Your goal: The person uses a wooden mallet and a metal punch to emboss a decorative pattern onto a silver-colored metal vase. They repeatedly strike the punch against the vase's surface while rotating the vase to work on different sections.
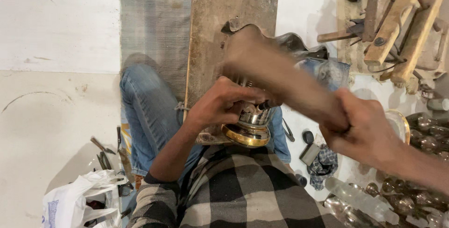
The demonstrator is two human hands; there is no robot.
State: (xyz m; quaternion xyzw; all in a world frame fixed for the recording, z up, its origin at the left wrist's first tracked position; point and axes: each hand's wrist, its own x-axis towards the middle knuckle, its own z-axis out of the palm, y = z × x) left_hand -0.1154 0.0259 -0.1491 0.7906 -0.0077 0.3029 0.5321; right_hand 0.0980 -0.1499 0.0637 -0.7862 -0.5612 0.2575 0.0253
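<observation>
Metal vessel: shiny, with a gold-coloured rim at its near end, lying on its side in the person's lap against the near end of the wooden plank; keep it pressed there so it cannot roll.
Left hand: fingers curled closed over the vessel's top, seemingly pinching a small dark tool against it; a firm, steady hold looks wise.
Right hand: to the right, fist closed round a wooden mallet, blurred mid-swing above the vessel; short, controlled blows would suit.
Far right: wooden tools on the floor.
</observation>
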